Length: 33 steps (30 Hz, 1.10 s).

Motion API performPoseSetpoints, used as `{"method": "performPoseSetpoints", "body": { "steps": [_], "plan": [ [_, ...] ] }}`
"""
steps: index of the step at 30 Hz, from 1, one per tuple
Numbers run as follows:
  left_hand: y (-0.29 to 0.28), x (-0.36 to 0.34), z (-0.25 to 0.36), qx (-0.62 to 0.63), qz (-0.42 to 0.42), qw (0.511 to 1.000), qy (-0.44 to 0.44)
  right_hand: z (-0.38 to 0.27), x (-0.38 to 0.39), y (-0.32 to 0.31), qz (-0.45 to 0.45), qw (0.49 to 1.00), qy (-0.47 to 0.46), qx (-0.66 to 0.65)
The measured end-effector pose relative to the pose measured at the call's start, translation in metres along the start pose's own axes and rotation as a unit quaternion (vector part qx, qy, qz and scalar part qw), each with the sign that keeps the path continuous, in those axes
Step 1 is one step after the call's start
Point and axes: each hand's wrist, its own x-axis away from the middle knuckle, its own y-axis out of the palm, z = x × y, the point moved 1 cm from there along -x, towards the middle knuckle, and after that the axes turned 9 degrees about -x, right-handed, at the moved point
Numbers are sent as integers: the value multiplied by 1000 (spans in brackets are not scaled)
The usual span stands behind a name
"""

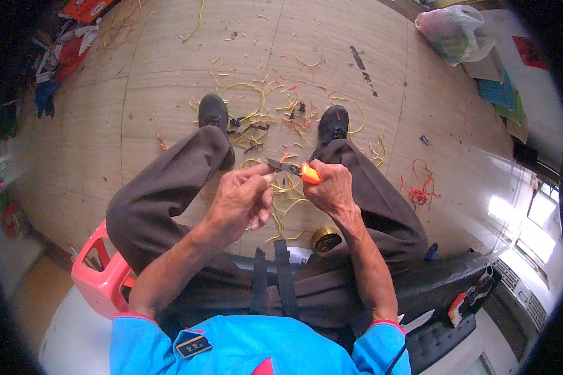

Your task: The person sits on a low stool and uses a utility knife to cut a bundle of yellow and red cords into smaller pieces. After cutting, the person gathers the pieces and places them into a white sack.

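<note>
While the right hand (330, 190) is clenching the orange-handled knife (310, 175), the left hand (241, 197) is curling just left of the knife, its index finger (258, 170) reaching toward the blade; whether it is touching the blade or pinching anything, I cannot tell. From the right grip the knife is pointing left and slightly forward, its long axis crossing between both hands, showing a bright handle and a slimmer, dark blade (284, 166).
</note>
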Motion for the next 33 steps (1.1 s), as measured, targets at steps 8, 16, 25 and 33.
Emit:
{"method": "performPoseSetpoints", "body": {
  "steps": [8,16,25,33],
  "plan": [
    [8,11,10,-48,16,998,25,48,-12,-11,-8,986,143,-87],
    [4,2,0,3,-73,997,-20,-19,-6,-17,-108,799,264,-529],
    [13,-7,-13,-67,-78,994,-27,-12,0,-20,-89,810,219,-537],
    [5,-13,-23,-89,-47,995,7,-19,2,-17,-63,888,187,-416]
  ]
}}
